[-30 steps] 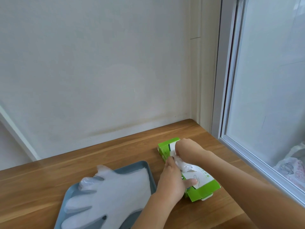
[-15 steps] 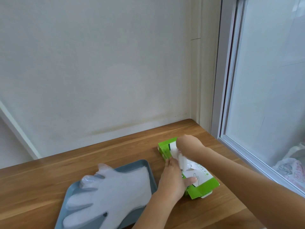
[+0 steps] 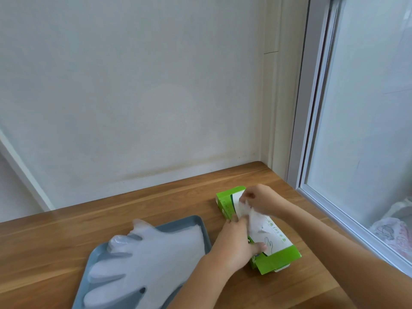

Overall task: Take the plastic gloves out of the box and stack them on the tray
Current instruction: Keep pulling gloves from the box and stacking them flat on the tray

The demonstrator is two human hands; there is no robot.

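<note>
A green and white glove box [image 3: 276, 259] lies on the wooden table [image 3: 66, 237], right of centre. My left hand [image 3: 234, 244] presses down on the box's top, thumb stretched along it. Above the box's far opening, my right hand [image 3: 260, 199] pinches a clear plastic glove [image 3: 252, 217] that comes partly out of the box. A grey-blue tray [image 3: 200, 221] sits at the lower left with a flat stack of clear gloves [image 3: 147, 262] on it, fingers pointing left over the rim.
A white wall runs along the table's back edge. A window frame [image 3: 312, 197] and sill border the table on the right, close to the box. Bare wood lies behind the tray and the box.
My right hand has lifted a little and drawn the glove further out of the box. My left hand has stayed on the box. The tray's stack is unchanged.
</note>
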